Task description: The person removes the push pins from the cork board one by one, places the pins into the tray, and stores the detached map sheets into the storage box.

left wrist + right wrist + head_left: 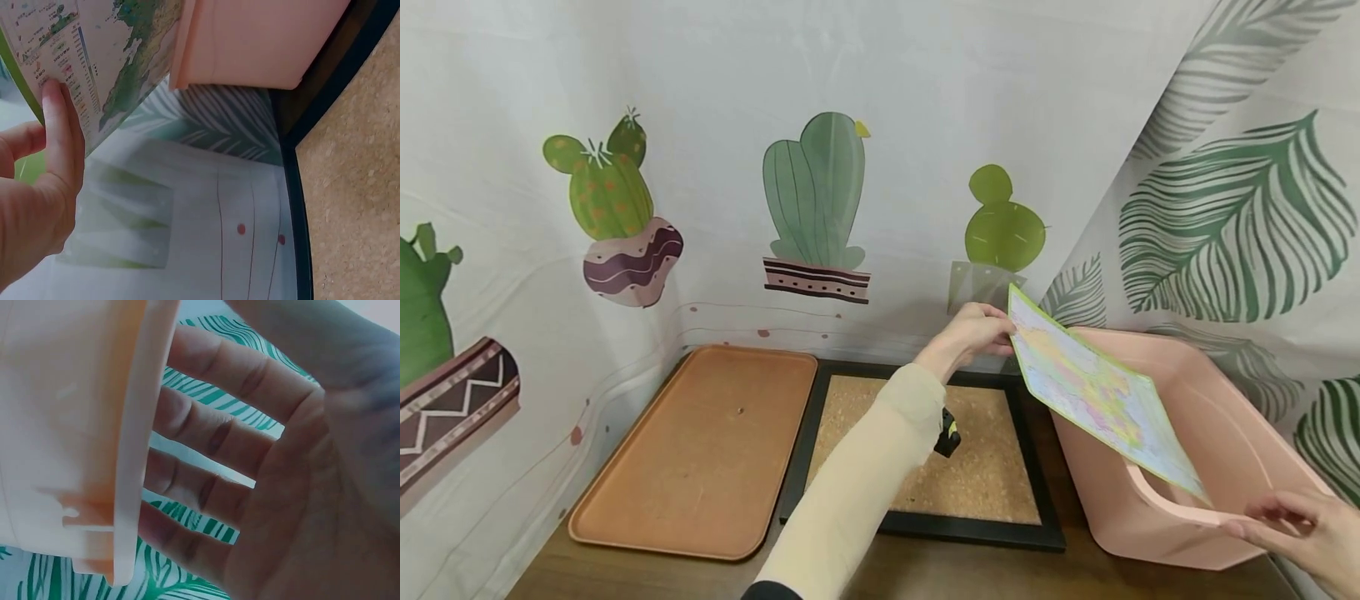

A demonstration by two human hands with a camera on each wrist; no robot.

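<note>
A printed map sheet (1078, 375) with a bright green border tilts over the pink plastic bin (1240, 400), its lower end dipping inside the rim. My left hand (973, 333) pinches the map by its left edge. In the left wrist view, fingers (59, 131) lie along the printed face, while the thumb is partly hidden by the sheet. At the bin's front right, my right hand (1300, 529) holds the rim, thumb on the outside. Its fingertips pass behind the rim (134, 456) in the right wrist view and are hidden there.
A brown tray (692, 450) lies at the left of the wooden table (970, 575). Beside it is a black-framed cork board (977, 492), partly covered by my left sleeve. A cactus-print curtain (715, 100) hangs behind the table.
</note>
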